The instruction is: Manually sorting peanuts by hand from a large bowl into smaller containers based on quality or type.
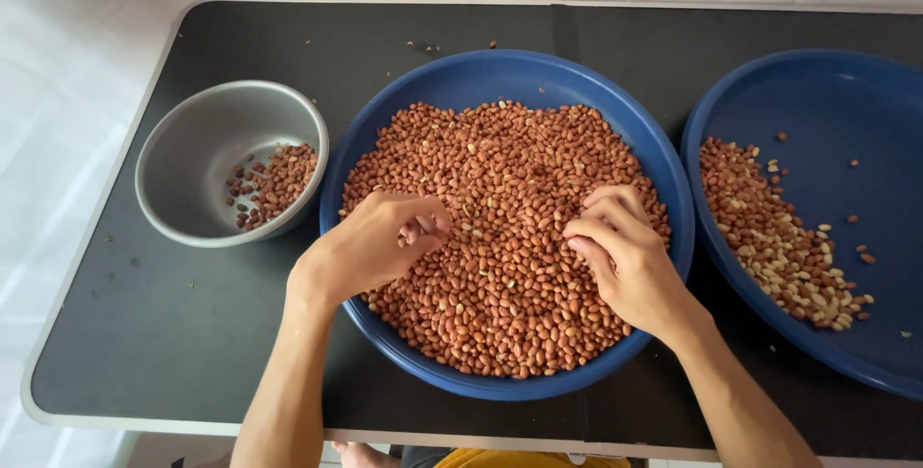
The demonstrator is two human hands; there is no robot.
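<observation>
A big blue basin in the middle of the black table is full of reddish-brown peanuts. My left hand rests on the heap's left side, fingers curled around a few peanuts. Over on the right part of the heap, my right hand has its fingertips pinched down into the nuts. Both forearms come in from the near edge.
A grey metal bowl at the left holds a small pile of peanuts. A second blue basin at the right holds a strip of peanuts, some pale and skinless. The black table has a light rim; white cloth lies behind it.
</observation>
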